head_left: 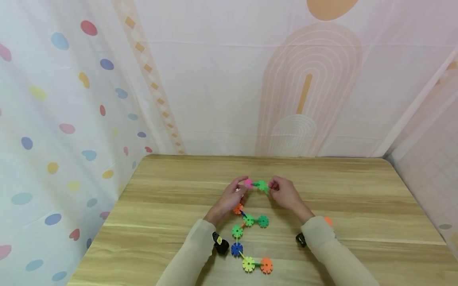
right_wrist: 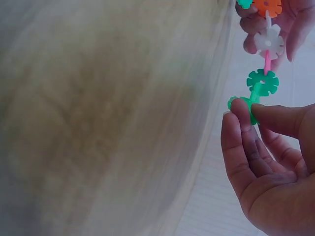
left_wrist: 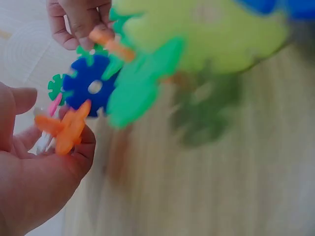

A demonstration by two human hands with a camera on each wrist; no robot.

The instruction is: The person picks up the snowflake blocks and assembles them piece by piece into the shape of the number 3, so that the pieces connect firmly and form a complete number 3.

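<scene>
Your left hand [head_left: 229, 198] and right hand [head_left: 284, 194] each pinch the light plastic chain [head_left: 248, 230] of discs; it likely pulls apart easily, so hold it beside the joints.

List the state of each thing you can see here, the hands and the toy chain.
left hand: pinches the chain's pink disc
right hand: pinches the green end disc
green end disc: held between thumb and fingertips
toy chain: linked; near part flat on the table, far end lifted
</scene>
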